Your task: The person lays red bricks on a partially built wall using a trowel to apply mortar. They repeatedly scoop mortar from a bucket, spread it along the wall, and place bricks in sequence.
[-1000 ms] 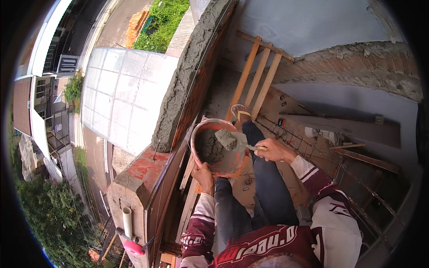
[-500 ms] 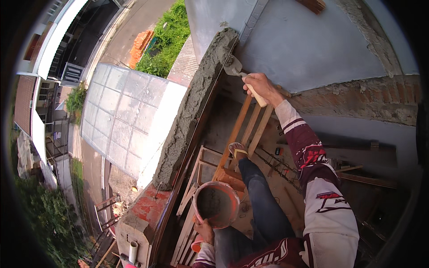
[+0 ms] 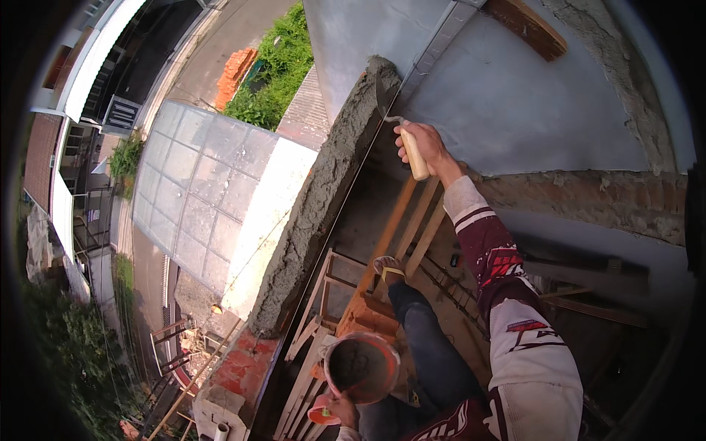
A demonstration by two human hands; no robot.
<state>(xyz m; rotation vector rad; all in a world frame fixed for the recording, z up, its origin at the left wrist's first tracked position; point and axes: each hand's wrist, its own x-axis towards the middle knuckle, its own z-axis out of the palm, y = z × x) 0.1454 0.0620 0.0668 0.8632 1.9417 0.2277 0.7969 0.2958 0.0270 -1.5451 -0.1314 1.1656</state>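
The right hand (image 3: 423, 143), clenched on a pale-handled steel trowel (image 3: 397, 125), has been raised from the round orange mortar bucket (image 3: 362, 365) to the wet grey mortar wall top (image 3: 323, 198). The bucket's rim is gripped by the left hand (image 3: 340, 408).

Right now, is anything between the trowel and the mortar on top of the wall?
Nothing visible. The right hand holds the trowel with its blade already against the wet mortar at the far end of the wall.
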